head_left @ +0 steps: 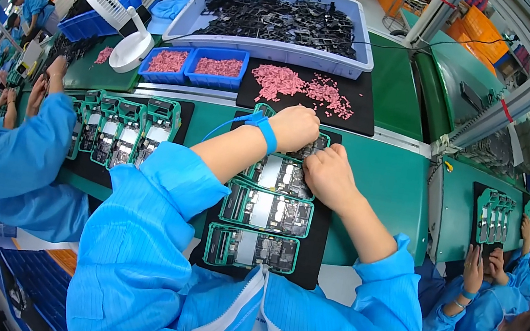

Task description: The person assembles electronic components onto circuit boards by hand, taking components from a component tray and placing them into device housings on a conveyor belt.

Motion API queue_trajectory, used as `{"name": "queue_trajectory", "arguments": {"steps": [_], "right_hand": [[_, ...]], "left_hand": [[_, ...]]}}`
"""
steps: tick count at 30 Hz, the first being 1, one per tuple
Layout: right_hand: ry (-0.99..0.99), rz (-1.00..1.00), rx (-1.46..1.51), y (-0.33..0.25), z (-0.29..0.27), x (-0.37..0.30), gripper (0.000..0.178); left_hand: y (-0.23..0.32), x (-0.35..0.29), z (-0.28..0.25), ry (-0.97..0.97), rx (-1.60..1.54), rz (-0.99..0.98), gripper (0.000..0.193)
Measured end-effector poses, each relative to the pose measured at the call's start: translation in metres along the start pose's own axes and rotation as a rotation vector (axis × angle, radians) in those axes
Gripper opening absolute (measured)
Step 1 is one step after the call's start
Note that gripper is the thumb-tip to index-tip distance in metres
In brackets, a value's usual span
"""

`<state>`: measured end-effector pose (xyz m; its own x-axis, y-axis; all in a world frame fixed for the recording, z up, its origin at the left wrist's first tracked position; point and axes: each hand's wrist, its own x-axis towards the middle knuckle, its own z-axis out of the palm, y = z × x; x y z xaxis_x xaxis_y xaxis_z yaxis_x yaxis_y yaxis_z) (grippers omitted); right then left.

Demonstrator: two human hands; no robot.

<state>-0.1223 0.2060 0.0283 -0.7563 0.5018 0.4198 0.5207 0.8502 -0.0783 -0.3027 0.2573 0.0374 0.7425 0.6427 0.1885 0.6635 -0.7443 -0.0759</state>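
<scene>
Both my hands work close together over the farthest of several green-framed circuit board assemblies [312, 146], lined up on a black mat [310, 261]. My left hand [294, 129] is closed with fingertips bent down at its upper part; whatever they pinch is hidden. A blue wrist strap [262, 131] with a cord circles that wrist. My right hand [330, 177] is closed at the same frame's right end, fingers curled, and I cannot make out anything in it. Nearer to me lie a second green-framed assembly [266, 209] and the nearest one [251, 249], each with a silvery strip.
Beyond my hands, small pink pieces [277, 82] lie on a black mat beside two blue trays [218, 67] of them. A large pale bin [268, 49] holds black parts. A white fan [131, 50] stands left. Co-workers [27, 150] sit on both sides, with more green frames [494, 217].
</scene>
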Motion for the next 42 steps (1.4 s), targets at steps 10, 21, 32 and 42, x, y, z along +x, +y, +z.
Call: {"name": "queue_trajectory", "arguments": {"steps": [10, 21, 32, 42], "right_hand": [[-0.220, -0.106, -0.253, -0.011, -0.011, 0.018, 0.007], [-0.003, -0.058, 0.021, -0.003, -0.019, -0.009, 0.005], [0.049, 0.189, 0.205, 0.110, 0.036, 0.069, 0.003], [0.010, 0.113, 0.019, 0.098, 0.039, 0.065, 0.003]], "left_hand": [[-0.063, 0.003, -0.013, -0.048, -0.215, -0.377, 0.014], [-0.080, 0.024, 0.014, -0.195, -0.279, -0.440, 0.011], [-0.093, 0.041, 0.029, -0.243, -0.347, -0.514, 0.010], [-0.086, 0.032, 0.028, -0.185, -0.300, -0.444, 0.010]]}}
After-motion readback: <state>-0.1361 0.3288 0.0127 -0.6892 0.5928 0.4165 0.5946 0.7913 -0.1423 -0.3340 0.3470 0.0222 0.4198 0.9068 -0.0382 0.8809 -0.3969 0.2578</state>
